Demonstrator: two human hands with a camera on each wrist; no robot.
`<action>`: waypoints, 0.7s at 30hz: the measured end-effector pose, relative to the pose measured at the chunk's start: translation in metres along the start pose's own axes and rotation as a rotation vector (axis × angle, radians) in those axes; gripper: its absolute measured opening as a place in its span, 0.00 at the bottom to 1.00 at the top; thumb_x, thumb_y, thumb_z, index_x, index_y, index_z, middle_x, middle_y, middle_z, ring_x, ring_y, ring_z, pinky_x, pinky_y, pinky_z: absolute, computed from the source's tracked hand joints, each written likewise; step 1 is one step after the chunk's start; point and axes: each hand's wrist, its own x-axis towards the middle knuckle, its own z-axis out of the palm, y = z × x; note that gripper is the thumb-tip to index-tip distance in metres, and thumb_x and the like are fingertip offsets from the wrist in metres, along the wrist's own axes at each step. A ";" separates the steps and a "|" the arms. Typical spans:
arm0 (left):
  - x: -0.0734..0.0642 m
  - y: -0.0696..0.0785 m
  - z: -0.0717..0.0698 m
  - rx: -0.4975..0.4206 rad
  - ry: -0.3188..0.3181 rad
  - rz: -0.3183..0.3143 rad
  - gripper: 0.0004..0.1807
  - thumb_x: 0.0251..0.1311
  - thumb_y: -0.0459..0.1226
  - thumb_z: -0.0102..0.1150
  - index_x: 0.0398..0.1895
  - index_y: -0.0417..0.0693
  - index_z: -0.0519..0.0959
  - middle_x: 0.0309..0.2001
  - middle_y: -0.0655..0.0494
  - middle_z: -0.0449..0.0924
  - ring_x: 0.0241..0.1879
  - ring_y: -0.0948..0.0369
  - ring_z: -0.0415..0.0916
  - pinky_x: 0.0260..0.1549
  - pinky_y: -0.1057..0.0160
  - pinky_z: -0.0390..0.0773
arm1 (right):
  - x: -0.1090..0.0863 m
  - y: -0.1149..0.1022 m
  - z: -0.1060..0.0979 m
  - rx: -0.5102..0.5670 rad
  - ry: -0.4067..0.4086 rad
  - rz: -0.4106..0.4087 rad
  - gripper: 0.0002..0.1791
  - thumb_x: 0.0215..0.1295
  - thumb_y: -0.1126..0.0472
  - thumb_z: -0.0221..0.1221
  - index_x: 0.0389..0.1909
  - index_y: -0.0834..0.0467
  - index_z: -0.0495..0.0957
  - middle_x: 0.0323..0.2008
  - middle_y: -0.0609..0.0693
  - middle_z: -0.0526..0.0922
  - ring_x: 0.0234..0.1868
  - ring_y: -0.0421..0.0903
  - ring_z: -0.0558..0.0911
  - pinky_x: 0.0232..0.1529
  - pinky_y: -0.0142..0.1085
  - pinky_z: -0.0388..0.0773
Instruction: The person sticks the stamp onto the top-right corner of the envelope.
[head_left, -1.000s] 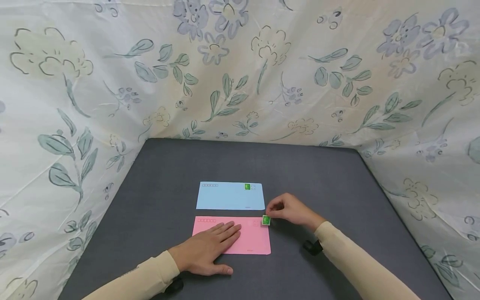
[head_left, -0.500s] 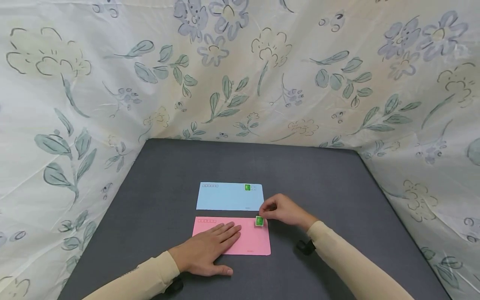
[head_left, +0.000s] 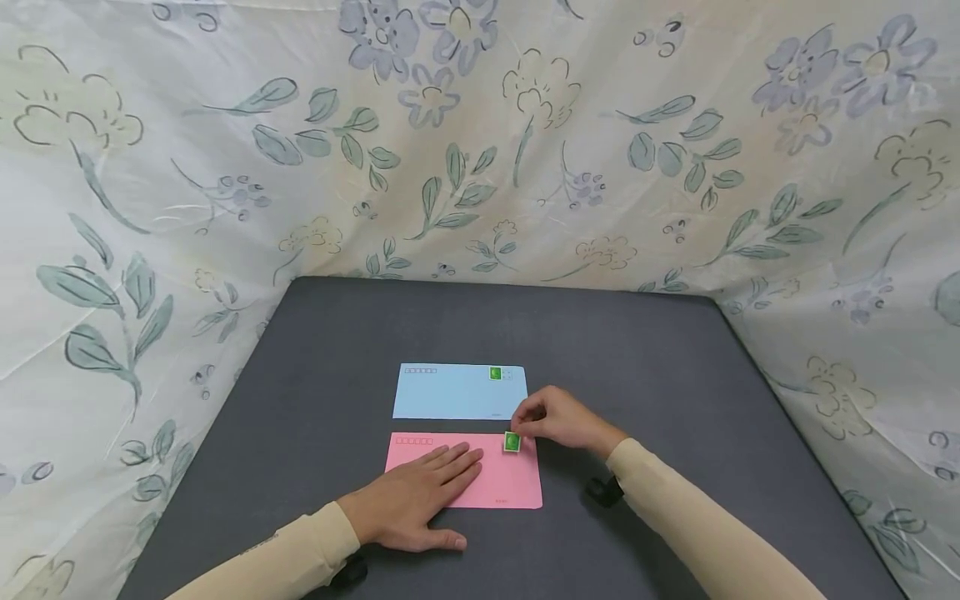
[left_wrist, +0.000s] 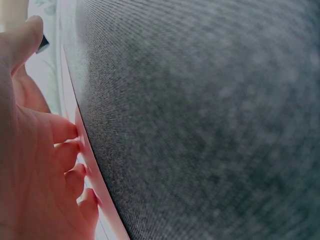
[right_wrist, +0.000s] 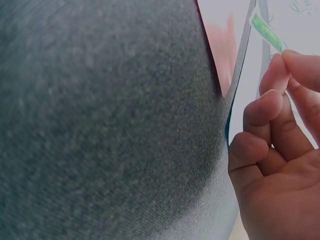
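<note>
Flat on the left part of a pink envelope (head_left: 487, 487) rests my left hand (head_left: 416, 502), fingers straight and thumb spread onto the table. My right hand (head_left: 561, 419) pinches a small green stamp (head_left: 512, 442) with a white border between thumb and index finger, over the envelope's top right corner. The right wrist view shows the stamp (right_wrist: 267, 32) tilted at the fingertips, held by one edge. In the left wrist view, the fingertips of the left hand (left_wrist: 45, 155) press on the pink paper.
Just beyond the pink envelope lies a light blue envelope (head_left: 457, 393) with a similar green stamp (head_left: 495, 373) near its top right. Both are on a dark grey table (head_left: 337, 333). A flower-patterned cloth (head_left: 480, 142) stands around the table's back and sides.
My right hand has moved left with the stamp, from the pink envelope's right edge to over its top right area. The left hand has stayed put.
</note>
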 end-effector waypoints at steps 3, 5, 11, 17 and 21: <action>0.000 0.000 0.001 -0.011 -0.002 -0.004 0.53 0.75 0.72 0.42 0.89 0.45 0.54 0.88 0.51 0.48 0.86 0.53 0.46 0.81 0.50 0.54 | 0.002 0.001 0.002 0.003 -0.003 -0.003 0.04 0.71 0.65 0.71 0.38 0.54 0.93 0.34 0.43 0.89 0.31 0.41 0.81 0.33 0.33 0.79; 0.000 0.000 0.002 -0.015 -0.003 -0.008 0.53 0.75 0.72 0.41 0.89 0.45 0.54 0.88 0.52 0.47 0.86 0.53 0.46 0.81 0.50 0.53 | 0.003 0.001 0.003 0.005 -0.005 -0.007 0.04 0.71 0.65 0.71 0.38 0.54 0.93 0.34 0.43 0.89 0.32 0.42 0.81 0.33 0.33 0.79; 0.006 0.000 0.004 -0.002 0.007 -0.020 0.53 0.75 0.72 0.41 0.89 0.45 0.54 0.88 0.52 0.48 0.86 0.53 0.46 0.81 0.50 0.53 | 0.007 0.003 0.001 -0.024 -0.006 -0.008 0.03 0.70 0.64 0.72 0.37 0.53 0.93 0.33 0.42 0.89 0.32 0.42 0.81 0.33 0.34 0.79; 0.013 0.000 0.006 -0.007 0.011 -0.038 0.53 0.75 0.73 0.41 0.89 0.46 0.54 0.88 0.53 0.48 0.86 0.54 0.46 0.81 0.51 0.53 | 0.012 0.011 -0.002 -0.048 -0.005 -0.004 0.04 0.70 0.63 0.72 0.36 0.50 0.92 0.32 0.39 0.88 0.33 0.41 0.82 0.33 0.34 0.80; 0.019 -0.001 0.007 -0.001 0.022 -0.040 0.53 0.75 0.72 0.41 0.89 0.46 0.54 0.88 0.52 0.48 0.86 0.53 0.46 0.81 0.51 0.53 | 0.014 0.014 -0.003 -0.055 0.001 -0.004 0.05 0.71 0.63 0.72 0.36 0.49 0.92 0.32 0.39 0.88 0.32 0.41 0.82 0.32 0.34 0.80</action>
